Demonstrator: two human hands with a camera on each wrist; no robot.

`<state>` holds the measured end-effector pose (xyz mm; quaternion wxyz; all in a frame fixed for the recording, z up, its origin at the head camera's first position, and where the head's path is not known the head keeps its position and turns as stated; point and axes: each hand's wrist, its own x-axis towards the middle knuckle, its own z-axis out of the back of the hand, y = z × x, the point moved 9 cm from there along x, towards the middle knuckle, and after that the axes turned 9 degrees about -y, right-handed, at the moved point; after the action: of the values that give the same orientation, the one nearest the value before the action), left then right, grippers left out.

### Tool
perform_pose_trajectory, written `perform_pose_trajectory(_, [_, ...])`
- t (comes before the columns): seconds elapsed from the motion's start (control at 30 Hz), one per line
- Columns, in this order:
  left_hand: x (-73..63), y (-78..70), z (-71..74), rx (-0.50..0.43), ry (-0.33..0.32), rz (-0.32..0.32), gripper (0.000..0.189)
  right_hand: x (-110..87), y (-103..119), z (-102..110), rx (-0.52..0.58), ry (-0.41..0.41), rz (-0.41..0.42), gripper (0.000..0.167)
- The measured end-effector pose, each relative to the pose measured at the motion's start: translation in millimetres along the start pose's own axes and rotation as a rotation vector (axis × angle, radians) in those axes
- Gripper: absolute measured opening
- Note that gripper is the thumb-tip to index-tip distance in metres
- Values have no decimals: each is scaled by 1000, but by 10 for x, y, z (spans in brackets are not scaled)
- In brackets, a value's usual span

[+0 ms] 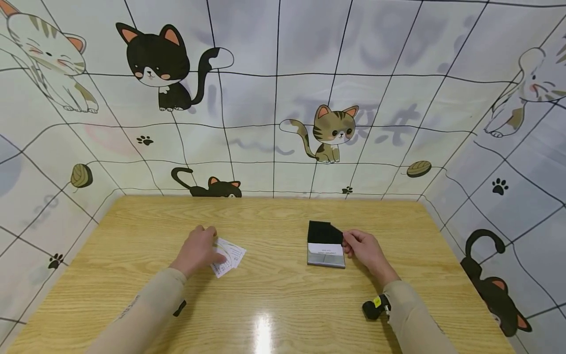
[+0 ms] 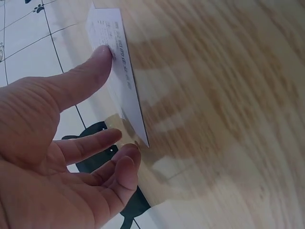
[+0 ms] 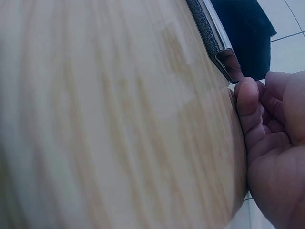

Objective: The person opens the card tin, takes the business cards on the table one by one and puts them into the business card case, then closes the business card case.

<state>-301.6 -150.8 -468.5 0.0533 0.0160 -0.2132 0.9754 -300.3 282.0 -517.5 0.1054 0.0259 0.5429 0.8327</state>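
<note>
Two or more white printed cards (image 1: 234, 252) lie overlapping on the left part of the table. My left hand (image 1: 200, 251) is over them, its thumb touching the printed face of a card (image 2: 125, 78) in the left wrist view. The other fingers are loosely bent, apart from the thumb. Right of centre lies a card case (image 1: 325, 259) with its black flap (image 1: 322, 232) folded back and a white card showing inside. At the case's right edge, my right hand (image 1: 366, 250) pinches the flap's side with curled fingers. The fingertips' exact contact is partly hidden.
The wooden table (image 1: 274, 305) reaches back to a cat-patterned cloth wall (image 1: 252, 98), which also rises on both sides. A black device with a yellow label (image 1: 375, 306) sits at the right wrist. Light glares off the table's front middle.
</note>
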Motion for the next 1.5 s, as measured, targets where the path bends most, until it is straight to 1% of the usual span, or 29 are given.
perform_pose_trajectory(0.17, [3, 28, 5, 27, 6, 27, 57, 5, -4, 6, -9, -7, 0, 31])
perform_pose_trajectory(0.27, [17, 35, 16, 37, 5, 32, 49, 7, 8, 7, -11, -8, 3, 31])
perform_pose_trajectory(0.4, [27, 36, 29, 41, 0, 28, 45, 10, 32, 14, 1, -15, 4, 30])
perform_pose_trajectory(0.57, [33, 53, 32, 37, -13, 21, 52, 12, 43, 19, 4, -16, 5, 30])
perform_pose_trajectory(0.63, [37, 63, 31, 36, -11, 18, 57, 12, 42, 19, 3, -15, 6, 31])
perform_pose_trajectory(0.7, [39, 66, 33, 31, -4, 17, 58, 10, 41, 17, 3, -13, 8, 31])
perform_pose_trajectory(0.83, [32, 43, 68, 0, 3, 8, 43, 6, 35, 17, 8, -13, 5, 31])
perform_pose_trajectory(0.97, [14, -26, 147, -39, -16, -25, 27, 7, 26, 20, 5, -13, 1, 31])
perform_pose_trajectory(1.1, [0, -133, 220, -85, -27, -72, 19, 11, 15, 27, -1, -12, 0, 31])
perform_pose_trajectory(1.23, [-3, -267, 286, -135, -26, -119, 18, 21, 2, 30, -3, -9, -4, 31])
perform_pose_trajectory(1.33, [-5, -360, 322, -166, -18, -143, 22, 23, 8, 32, -5, -9, -3, 31])
perform_pose_trajectory(1.5, [-8, -463, 331, -198, -4, -147, 27, 22, 18, 32, 3, -13, -9, 30])
